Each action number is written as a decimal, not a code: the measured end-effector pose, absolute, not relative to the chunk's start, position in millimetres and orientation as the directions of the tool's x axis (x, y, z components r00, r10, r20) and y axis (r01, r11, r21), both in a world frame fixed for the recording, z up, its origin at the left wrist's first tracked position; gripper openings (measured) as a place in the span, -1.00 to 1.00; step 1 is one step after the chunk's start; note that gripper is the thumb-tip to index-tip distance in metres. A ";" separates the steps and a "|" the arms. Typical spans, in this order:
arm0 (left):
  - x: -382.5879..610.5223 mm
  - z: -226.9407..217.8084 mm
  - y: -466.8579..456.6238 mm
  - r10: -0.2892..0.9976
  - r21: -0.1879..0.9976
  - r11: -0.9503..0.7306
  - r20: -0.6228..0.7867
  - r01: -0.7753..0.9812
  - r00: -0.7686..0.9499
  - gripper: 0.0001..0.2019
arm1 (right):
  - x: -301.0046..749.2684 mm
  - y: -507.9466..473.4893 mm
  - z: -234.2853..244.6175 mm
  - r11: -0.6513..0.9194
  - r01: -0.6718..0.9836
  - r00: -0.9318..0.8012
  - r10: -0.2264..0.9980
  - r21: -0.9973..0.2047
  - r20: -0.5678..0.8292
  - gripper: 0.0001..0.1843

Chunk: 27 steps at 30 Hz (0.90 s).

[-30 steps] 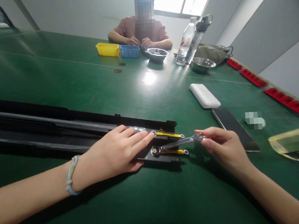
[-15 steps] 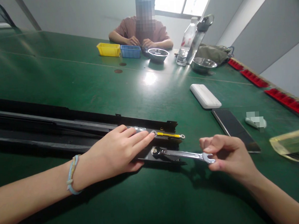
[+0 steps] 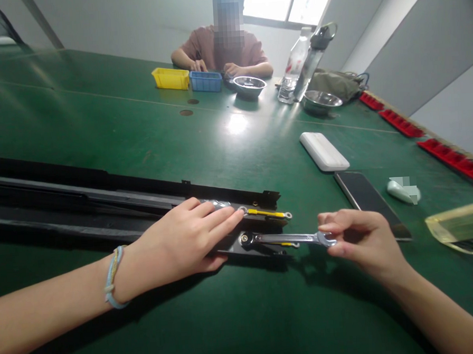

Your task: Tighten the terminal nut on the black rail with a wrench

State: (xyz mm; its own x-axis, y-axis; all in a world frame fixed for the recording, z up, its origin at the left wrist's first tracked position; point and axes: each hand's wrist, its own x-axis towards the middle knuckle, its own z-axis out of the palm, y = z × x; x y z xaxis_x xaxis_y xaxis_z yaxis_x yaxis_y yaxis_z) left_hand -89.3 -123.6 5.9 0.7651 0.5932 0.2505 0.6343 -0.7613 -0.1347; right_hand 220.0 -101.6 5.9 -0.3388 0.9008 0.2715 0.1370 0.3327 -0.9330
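My right hand [image 3: 356,239] pinches the open jaw end of a silver combination wrench [image 3: 291,238] between thumb and fingers. The wrench's dark ring end sits over a nut [image 3: 244,239] near the end of a long black metal channel [image 3: 150,188]. Across the channel lies my left hand [image 3: 188,235], gripping it with the fingers over the top and the thumb on the near side. Beside its fingertips a yellow-sleeved cable with ring terminals [image 3: 266,213] sticks out past the channel end. A second yellow piece with a ring terminal [image 3: 295,244] shows partly behind the wrench.
A white box-like device [image 3: 324,151], a phone [image 3: 370,201], a mouse [image 3: 402,191] and a roll of yellowish tape [image 3: 461,226] lie to the right. Farther back are yellow [image 3: 170,79] and blue bins [image 3: 205,82], steel bowls [image 3: 250,86] and bottles [image 3: 294,68]. A person [image 3: 230,53] sits opposite.
My right hand has swung the wrench's free end slightly away from me, uncovering the second ring terminal. My left hand stays put. The person opposite has moved one hand behind the blue bin.
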 end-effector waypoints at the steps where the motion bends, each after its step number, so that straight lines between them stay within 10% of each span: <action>1: -89.5 6.3 -124.0 0.592 -0.135 -0.762 0.252 0.633 0.766 -0.37 | 220.4 -101.7 5.8 0.328 0.163 -0.319 0.910 -0.931 0.264 -0.79; 16: -79.6 -0.2 -123.2 0.592 -0.143 -0.762 0.244 0.632 0.768 -0.39 | 231.8 -96.7 -2.4 0.137 0.196 -0.244 0.966 -0.971 0.087 -0.81; 27: -80.1 -1.6 -116.6 0.592 -0.135 -0.764 0.241 0.631 0.769 -0.38 | 225.5 -102.9 6.6 0.380 0.235 -0.335 0.896 -0.895 0.293 -0.81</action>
